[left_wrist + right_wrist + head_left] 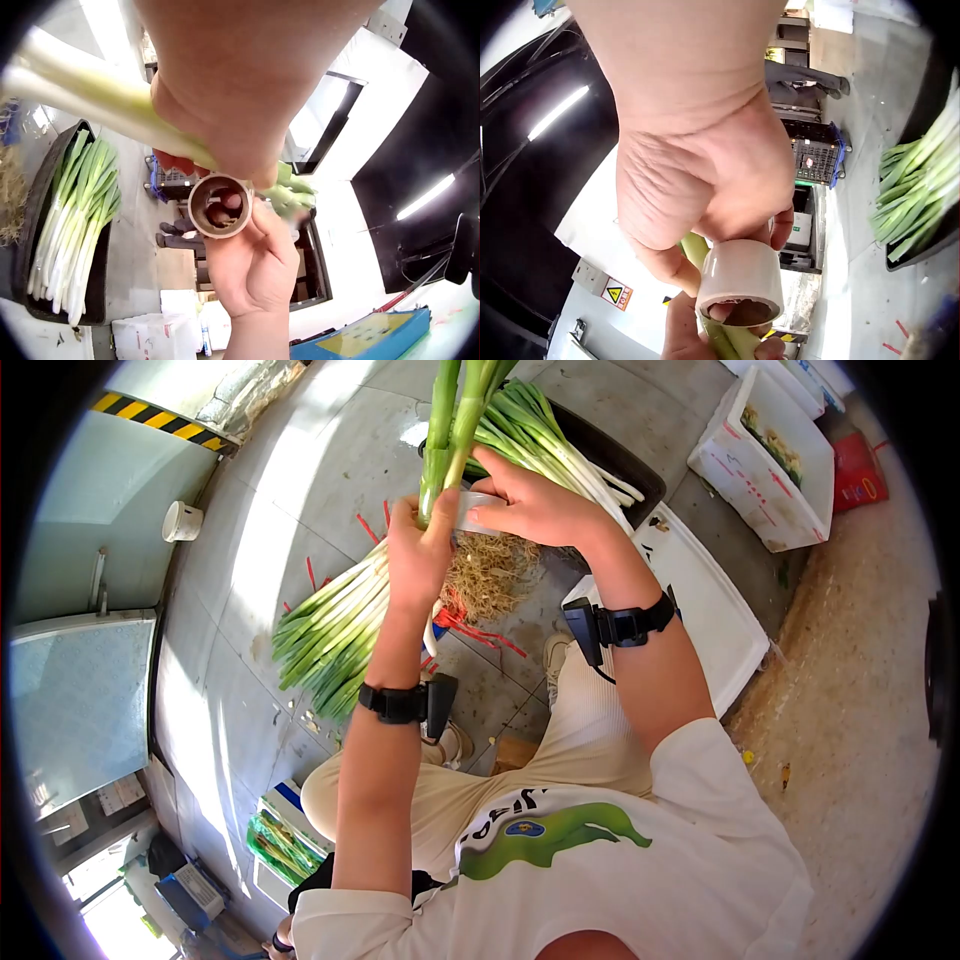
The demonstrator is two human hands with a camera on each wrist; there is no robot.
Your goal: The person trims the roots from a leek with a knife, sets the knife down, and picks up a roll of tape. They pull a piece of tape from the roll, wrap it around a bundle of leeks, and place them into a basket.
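My left hand [418, 555] grips a few thick green onion stalks [440, 470] partway along, their green ends pointing away from me. A roll of clear or whitish tape [742, 274] sits right against the stalks. My right hand [545, 505] holds this roll, with fingers inside its core, as the left wrist view shows through the ring. Fingertips of the left hand [681, 330] lie close beside the roll's lower rim in the right wrist view. Below both hands, a pile of green onions [345, 615] lies on the floor, its tangled roots [490, 575] towards the middle.
Beyond the hands, a black tray [645, 485] holds more green onions [530, 435]. To the right lie a white foam lid [700, 610] and a foam box [745, 485]. Red ties [480, 632] are scattered near the roots. A white cup [182, 522] stands at left.
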